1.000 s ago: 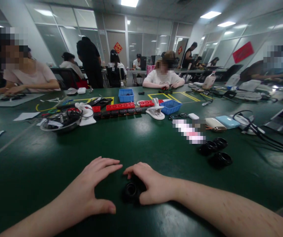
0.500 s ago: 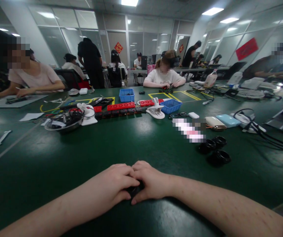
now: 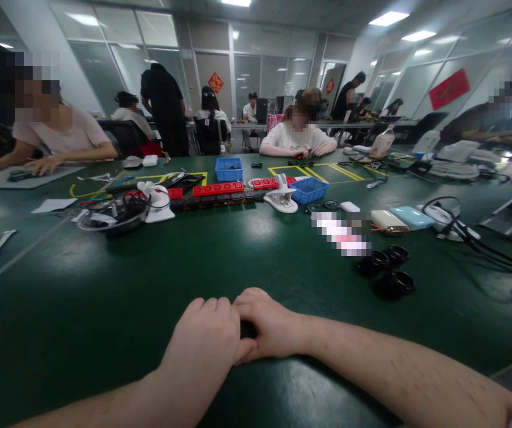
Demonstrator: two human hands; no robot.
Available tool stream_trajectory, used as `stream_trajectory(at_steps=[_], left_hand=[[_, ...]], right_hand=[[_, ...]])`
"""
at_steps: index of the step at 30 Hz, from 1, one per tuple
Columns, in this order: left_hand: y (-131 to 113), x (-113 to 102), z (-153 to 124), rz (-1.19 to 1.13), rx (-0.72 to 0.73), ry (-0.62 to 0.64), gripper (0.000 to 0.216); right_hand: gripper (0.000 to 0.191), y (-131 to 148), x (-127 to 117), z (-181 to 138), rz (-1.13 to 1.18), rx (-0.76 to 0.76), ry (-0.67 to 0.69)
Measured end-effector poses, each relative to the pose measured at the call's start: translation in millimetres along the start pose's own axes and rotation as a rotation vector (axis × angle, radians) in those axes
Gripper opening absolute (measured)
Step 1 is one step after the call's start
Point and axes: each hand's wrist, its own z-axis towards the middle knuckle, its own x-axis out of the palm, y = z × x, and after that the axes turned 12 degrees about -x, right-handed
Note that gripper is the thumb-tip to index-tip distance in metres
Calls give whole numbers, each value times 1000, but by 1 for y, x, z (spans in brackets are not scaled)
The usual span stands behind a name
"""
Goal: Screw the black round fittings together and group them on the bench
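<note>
My left hand and my right hand meet over the green tabletop near its front edge. Between them is a small black part, mostly covered by my fingers, so its kind does not show. The fingers of my right hand curl round its right side. My left hand is wrapped over its left side, knuckles up, with the thumb pointing at the right hand. To the right and farther off stand three black ring-shaped parts, hollow in the middle.
Beyond the hands lie a metal bowl of small parts, a red-and-black power strip, a white clip-on base and blue bins. A wrench lies far left; black cables spread at the right. Other people sit across the table.
My left hand has turned over the black part, its wrist rolling so the knuckles now face up and the forearm sits lower. The right hand has hardly moved.
</note>
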Motion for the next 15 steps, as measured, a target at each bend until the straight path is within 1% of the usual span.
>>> stream_trajectory(at_steps=[5,9,12,15], left_hand=[[6,8,5,-64,-31,-31,51],[13,9,7,-92,-31,-2,59],[21,5,8,-118,-3,-51,50],[34,-3,7,-245,122,-102,30]], right_hand=[[38,-1,0,-1,3,-56,-18],[39,-1,1,-2,-8,-22,-15],[41,1,1,-2,12,0,-23],[38,2,-1,-2,43,11,-16]])
